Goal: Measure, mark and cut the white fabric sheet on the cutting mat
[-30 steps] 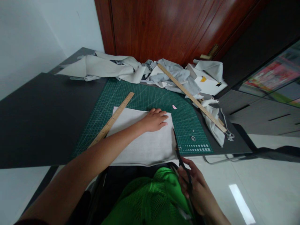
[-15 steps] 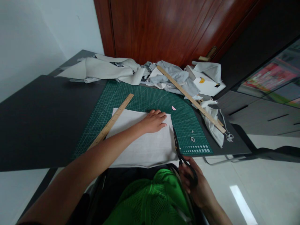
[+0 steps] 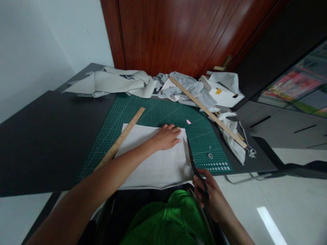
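Observation:
A white piece of fabric point(image 3: 155, 170) lies on the green cutting mat point(image 3: 155, 110), its near edge reaching the table's front. My left hand point(image 3: 167, 136) rests flat on the fabric near its far right corner, fingers stretched out. Black scissors point(image 3: 192, 162) are in my right hand point(image 3: 208, 192), whose fingers are wrapped round the handles. The blades lie along the fabric's right edge, tips pointing away from me. Across the fabric's left side lies a wooden ruler point(image 3: 122, 136), partly hidden by my left forearm.
Crumpled grey fabric point(image 3: 122, 83) is heaped along the back. A second wooden ruler point(image 3: 206, 110) slants over more cloth, near a white box point(image 3: 224, 97). On the mat's right are a pink piece point(image 3: 188, 121) and a small ring point(image 3: 210, 156). A white drawstring bag point(image 3: 233, 139) lies beyond.
The scissors' handles have come closer together in my right hand. My left hand stays on the fabric. The whole view has shifted slightly, with the table lower in the picture.

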{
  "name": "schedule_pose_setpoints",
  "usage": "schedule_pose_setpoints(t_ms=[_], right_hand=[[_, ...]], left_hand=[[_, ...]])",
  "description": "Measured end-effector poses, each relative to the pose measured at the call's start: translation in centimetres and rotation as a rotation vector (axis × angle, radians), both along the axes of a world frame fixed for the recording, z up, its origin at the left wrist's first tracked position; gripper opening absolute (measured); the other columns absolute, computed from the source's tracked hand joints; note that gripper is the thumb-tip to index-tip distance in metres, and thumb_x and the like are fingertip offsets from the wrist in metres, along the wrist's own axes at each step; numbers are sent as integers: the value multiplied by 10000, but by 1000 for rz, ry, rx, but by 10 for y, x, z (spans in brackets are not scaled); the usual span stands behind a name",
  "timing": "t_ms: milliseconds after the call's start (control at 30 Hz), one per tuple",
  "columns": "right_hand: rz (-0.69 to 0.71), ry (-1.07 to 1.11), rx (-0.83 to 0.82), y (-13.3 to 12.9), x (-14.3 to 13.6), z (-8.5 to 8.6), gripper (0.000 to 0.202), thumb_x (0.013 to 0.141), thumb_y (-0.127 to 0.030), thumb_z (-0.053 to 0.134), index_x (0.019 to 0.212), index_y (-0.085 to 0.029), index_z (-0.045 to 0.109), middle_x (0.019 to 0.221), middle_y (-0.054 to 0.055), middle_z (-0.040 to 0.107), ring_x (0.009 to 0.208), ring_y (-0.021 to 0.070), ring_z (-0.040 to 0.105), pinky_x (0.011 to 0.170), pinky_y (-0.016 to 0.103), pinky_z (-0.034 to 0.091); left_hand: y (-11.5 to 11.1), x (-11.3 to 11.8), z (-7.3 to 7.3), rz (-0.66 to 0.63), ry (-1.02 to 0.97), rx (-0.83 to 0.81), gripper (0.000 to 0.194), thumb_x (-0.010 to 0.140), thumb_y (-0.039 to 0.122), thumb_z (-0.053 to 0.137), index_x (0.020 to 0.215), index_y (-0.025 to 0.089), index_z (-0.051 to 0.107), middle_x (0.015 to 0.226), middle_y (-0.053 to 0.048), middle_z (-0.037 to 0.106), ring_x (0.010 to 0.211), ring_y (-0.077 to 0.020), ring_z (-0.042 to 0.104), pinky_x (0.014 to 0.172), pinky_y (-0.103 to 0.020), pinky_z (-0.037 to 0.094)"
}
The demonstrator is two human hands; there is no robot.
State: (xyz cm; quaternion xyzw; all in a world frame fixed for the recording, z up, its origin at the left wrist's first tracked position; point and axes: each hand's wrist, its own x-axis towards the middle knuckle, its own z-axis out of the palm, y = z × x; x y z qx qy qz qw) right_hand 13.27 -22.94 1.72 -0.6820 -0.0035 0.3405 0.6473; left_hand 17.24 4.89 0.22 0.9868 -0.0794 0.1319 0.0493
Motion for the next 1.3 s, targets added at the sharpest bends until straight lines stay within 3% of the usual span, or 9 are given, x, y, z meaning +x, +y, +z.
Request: schedule_pose_setpoints(t_ms=[633, 800, 1300], right_hand=[[80, -96, -35, -2, -2, 0, 627, 729, -660, 828, 1106, -257, 531, 565, -111, 479, 444, 95, 391, 358, 200, 309], [39, -56, -30, -2, -3, -1, 678, 651, -662, 872, 1083, -263, 536, 583, -107, 492, 446, 99, 397, 344, 203, 300], [-30, -23, -15, -1, -10, -4, 692, 652, -628, 877, 1122, -272, 514, 559, -120, 480, 438, 94, 375, 363, 202, 286]], left_hand=[[-1, -2, 3, -1, 16, -4, 422, 1057, 415, 478, 1404, 192, 565, 1537, -83, 550, 1310, -292, 493, 1006, -454, 385], [0, -2, 1, -1, 8, -14, 414, 1061, 410, 460, 1404, 204, 566, 1543, -85, 548, 1317, -300, 485, 1020, -456, 375], [0, -2, 1, -2, 8, -9, 405, 1065, 433, 472, 1382, 199, 565, 1547, -74, 543, 1328, -294, 481, 1013, -443, 372]])
